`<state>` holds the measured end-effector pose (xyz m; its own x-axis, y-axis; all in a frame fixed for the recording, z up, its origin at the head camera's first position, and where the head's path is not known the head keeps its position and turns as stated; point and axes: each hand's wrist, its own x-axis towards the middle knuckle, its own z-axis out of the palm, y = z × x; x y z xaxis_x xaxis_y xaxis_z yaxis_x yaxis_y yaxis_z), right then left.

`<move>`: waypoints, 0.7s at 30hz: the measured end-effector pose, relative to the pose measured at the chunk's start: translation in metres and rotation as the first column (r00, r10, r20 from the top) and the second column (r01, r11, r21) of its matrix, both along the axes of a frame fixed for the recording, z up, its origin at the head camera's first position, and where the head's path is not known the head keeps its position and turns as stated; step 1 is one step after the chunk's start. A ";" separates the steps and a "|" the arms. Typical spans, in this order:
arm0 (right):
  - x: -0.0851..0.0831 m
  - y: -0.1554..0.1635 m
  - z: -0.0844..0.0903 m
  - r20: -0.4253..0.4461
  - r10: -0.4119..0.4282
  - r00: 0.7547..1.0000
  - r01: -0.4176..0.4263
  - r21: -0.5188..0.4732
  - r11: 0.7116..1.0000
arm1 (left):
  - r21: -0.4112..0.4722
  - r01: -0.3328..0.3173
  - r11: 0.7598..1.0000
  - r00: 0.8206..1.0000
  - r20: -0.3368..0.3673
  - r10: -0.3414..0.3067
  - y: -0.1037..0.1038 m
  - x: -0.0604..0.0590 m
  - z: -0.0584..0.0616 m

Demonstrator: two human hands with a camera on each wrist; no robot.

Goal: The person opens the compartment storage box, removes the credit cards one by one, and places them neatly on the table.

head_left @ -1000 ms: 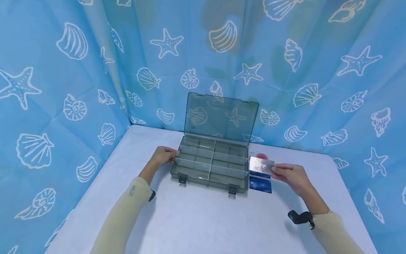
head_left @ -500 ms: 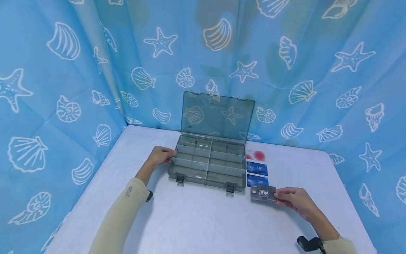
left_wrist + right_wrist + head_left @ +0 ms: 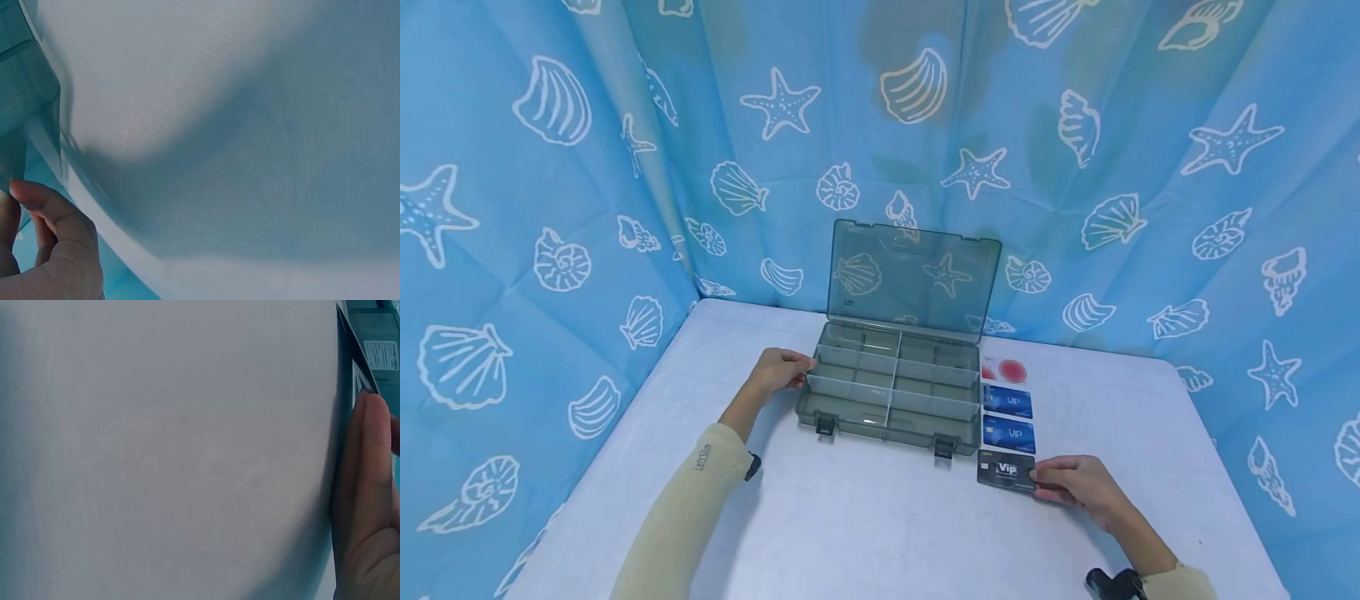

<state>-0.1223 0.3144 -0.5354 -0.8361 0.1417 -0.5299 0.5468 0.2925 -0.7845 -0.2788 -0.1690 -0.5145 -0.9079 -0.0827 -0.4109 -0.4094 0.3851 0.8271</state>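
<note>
A smoky transparent compartment box (image 3: 891, 390) stands with its lid (image 3: 913, 279) raised. My left hand (image 3: 782, 370) rests against the box's left wall, fingers curled at the edge; in the left wrist view the fingers (image 3: 47, 219) touch the box wall (image 3: 28, 100). My right hand (image 3: 1071, 483) pinches a dark VIP card (image 3: 1006, 471) at its right end, low over the table by the box's front right corner. The right wrist view shows a finger (image 3: 369, 462) on the card edge (image 3: 356, 369). Two blue VIP cards (image 3: 1008, 401) (image 3: 1009, 434) and a white card with red circles (image 3: 1003, 369) lie beside the box.
The white table (image 3: 865, 525) is hemmed in by a blue curtain with shells and starfish (image 3: 587, 167) on the left, back and right. The three flat cards form a column along the box's right side.
My right hand carried the dark VIP card from above the card column down toward me, then slightly left, to the table in front of the blue cards. The left hand stayed put.
</note>
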 end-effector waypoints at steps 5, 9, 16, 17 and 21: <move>0.001 0.001 0.002 -0.002 0.013 1.000 -0.013 0.046 0.999 | 0.005 -0.004 1.000 1.000 -0.003 0.004 0.001 0.002 0.001; 0.000 0.002 0.002 0.007 0.018 1.000 -0.018 0.036 0.999 | 0.000 -0.003 1.000 1.000 -0.008 0.003 0.001 0.002 0.002; 0.000 0.001 0.005 0.011 0.030 0.999 -0.030 0.053 0.998 | -0.003 -0.007 1.000 1.000 0.003 0.007 0.002 0.000 0.000; 0.000 0.001 0.006 0.008 0.038 0.999 -0.039 0.059 0.998 | -0.002 -0.006 1.000 1.000 0.002 0.006 0.002 0.000 -0.001; 0.000 0.003 0.007 0.006 0.039 0.999 -0.040 0.068 0.997 | 0.007 -0.008 1.000 1.000 -0.001 0.008 0.001 0.000 -0.002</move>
